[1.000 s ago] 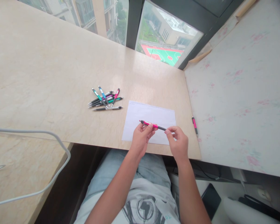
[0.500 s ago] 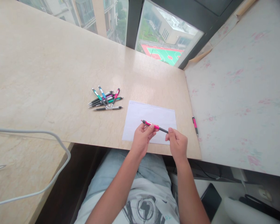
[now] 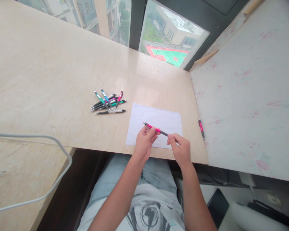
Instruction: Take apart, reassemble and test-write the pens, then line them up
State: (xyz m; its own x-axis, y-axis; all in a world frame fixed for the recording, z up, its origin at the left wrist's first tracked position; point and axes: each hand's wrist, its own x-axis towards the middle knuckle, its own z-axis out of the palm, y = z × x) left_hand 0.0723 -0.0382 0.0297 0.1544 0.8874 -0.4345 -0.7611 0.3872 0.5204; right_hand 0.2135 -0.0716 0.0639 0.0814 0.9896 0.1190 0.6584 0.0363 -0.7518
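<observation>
Held over the white paper (image 3: pixel 156 115) by a left hand (image 3: pixel 143 142) closed around the barrel of the pink pen (image 3: pixel 158 130) and a right hand (image 3: pixel 181 148) closely pinching its dark end, best kept steady and straight between both grips to avoid slipping.

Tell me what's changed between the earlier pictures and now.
The right hand has shifted leftward, closer to the left hand. Nothing was visibly taken up or let go: both hands still hold the pink pen. The pen pile, paper and second pen stayed put.
</observation>
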